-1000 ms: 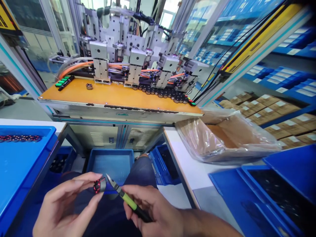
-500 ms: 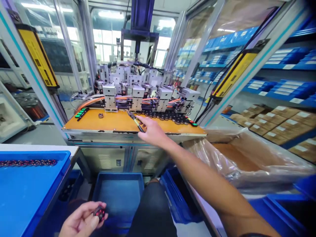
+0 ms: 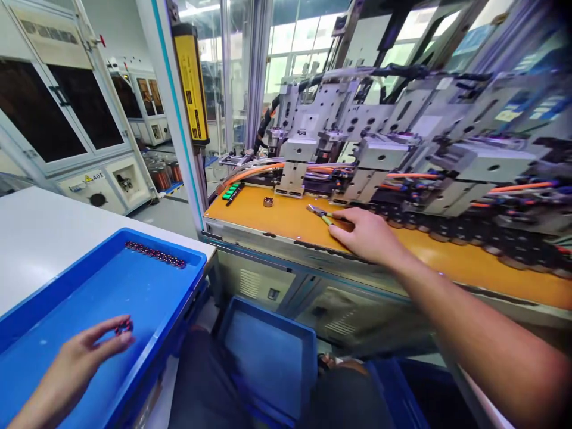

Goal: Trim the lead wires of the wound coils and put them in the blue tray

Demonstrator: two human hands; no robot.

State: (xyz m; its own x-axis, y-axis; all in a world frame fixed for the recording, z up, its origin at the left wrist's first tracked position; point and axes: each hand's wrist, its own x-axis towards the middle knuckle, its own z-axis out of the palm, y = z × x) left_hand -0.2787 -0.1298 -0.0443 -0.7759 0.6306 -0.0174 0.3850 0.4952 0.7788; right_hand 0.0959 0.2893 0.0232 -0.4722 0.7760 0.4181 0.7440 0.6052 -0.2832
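Since the earlier frame, my left hand has moved out to the near left over the blue tray. My right hand has come down onto the orange plate at the far side. The left hand pinches the small wound part between thumb and forefinger tips, with the remaining fingers loosely extended. The part sits just above the tray floor, well apart from the row of like parts along the tray's far wall. The right hand lies palm down, fingers curled around the handle of the side cutter. Only the cutter's metal nose and a short green section project to the left.

Hazard 1: the grip on the part is by fingertips only, and its round body offers little contact, so I judge that it could slip, drop and roll across the tray.

Hazard 2: the right hand rests just beside the machine heads, so any head movement could catch the fingers or the tool.

Hazard 3: the cutter nose points toward the loose ring on the plate, and a slide to the left could push it away.

The part itself appears small, dark and roughly cylindrical, with red marks around its face. Finer detail is too small to tell.
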